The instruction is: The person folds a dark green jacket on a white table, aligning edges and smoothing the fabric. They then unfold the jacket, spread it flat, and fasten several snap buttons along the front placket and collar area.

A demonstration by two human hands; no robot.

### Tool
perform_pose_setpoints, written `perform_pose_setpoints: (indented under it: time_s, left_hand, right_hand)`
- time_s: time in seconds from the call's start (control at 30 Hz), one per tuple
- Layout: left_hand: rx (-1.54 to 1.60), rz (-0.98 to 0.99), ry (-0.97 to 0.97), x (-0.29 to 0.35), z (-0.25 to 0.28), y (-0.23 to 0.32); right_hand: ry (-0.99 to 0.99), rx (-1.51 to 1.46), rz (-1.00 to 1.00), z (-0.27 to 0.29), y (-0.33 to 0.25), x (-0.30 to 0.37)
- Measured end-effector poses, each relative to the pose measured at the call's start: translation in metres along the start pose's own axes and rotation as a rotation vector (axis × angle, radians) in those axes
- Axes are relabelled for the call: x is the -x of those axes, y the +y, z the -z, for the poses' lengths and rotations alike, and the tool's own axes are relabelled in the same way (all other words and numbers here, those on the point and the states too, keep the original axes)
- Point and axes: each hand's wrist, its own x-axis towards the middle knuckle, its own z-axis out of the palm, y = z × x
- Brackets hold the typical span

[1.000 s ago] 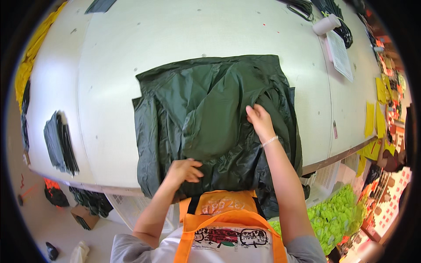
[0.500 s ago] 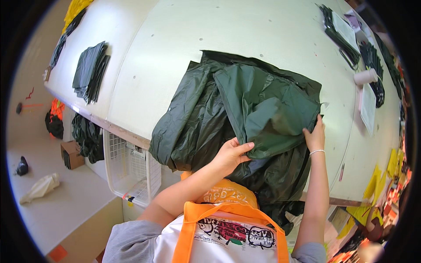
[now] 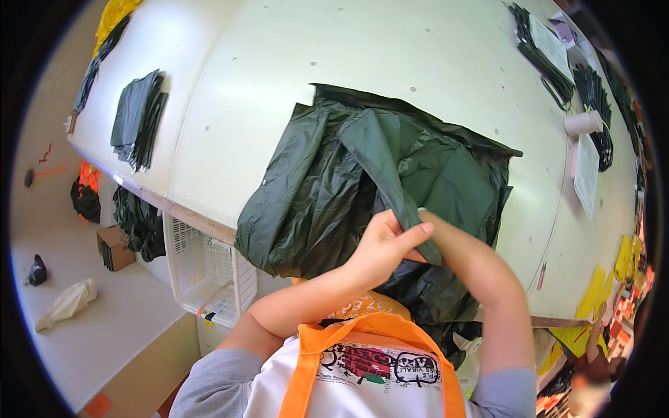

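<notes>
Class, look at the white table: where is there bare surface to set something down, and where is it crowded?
Free: the wide patch of white table beyond the dark green garment, and the strip between it and the folded dark stack on the left. Crowded: the near edge under both hands, and the far right by the paper roll and sheets.

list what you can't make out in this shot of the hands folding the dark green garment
- Right hand: in the head view it is hidden behind the left hand and a fold of the dark green garment; its grip cannot be told.
- Garment's lower part: it hangs over the edge of the white table, behind the forearms.
- Items at the far right rim: fisheye bending and blur leave them unclear.
- Stack of dark folded pieces: too small to count.
</notes>
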Motion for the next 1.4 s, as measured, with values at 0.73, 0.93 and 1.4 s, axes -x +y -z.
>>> perform_pose_setpoints:
  time_s: [0.73, 0.93, 1.4]
  left_hand:
    - [-1.574, -0.540, 0.218, -0.070, 0.160, 0.088]
    - [-1.768, -0.859, 0.106, -0.066, 0.078, 0.047]
    - [-1.979, -0.356, -0.436, -0.064, 0.083, -0.064]
  right_hand:
    - [1.661, -0.066, -0.040, -0.067, 0.090, 0.157]
    - [1.423, 0.139, -0.103, -0.007, 0.073, 0.161]
    - [1.847, -0.128, -0.088, -0.007, 0.128, 0.166]
